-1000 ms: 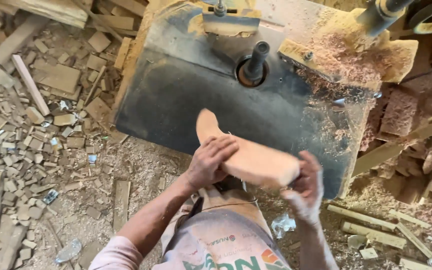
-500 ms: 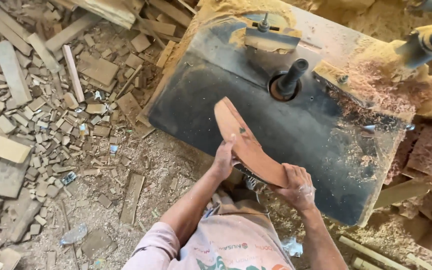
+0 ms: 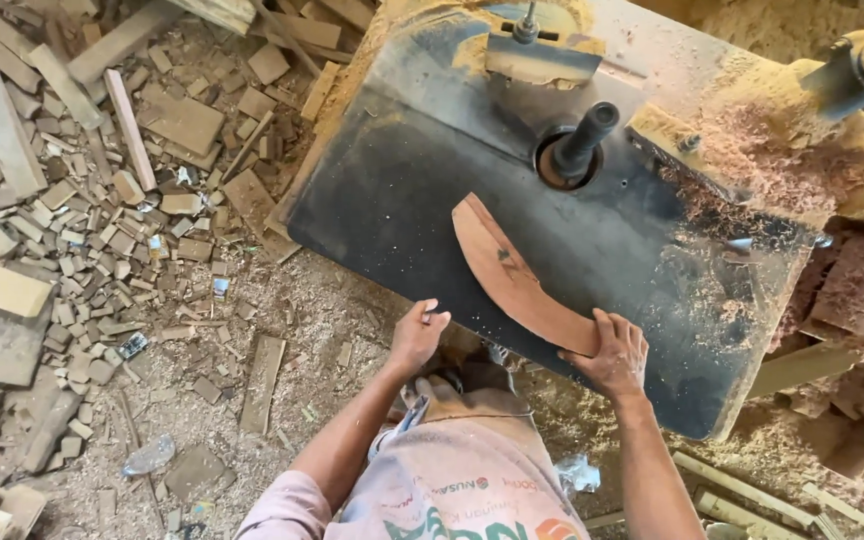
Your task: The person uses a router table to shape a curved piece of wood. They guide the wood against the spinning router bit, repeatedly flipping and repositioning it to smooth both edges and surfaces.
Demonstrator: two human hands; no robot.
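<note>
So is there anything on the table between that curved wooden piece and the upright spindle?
Nothing visible. The curved reddish-brown wooden piece lies flat on the dark metal table, its far end short of the dark upright spindle, with bare tabletop between them. The right hand holds its near end; the left hand is off it.

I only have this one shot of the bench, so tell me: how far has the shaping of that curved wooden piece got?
Done: the curved wooden piece already has its bowed outline. In hand: it lies flat on the dark machine table, the right hand pressing its near end, the left hand off it at the table edge. Left: it sits short of the upright spindle, not touching it.
</note>
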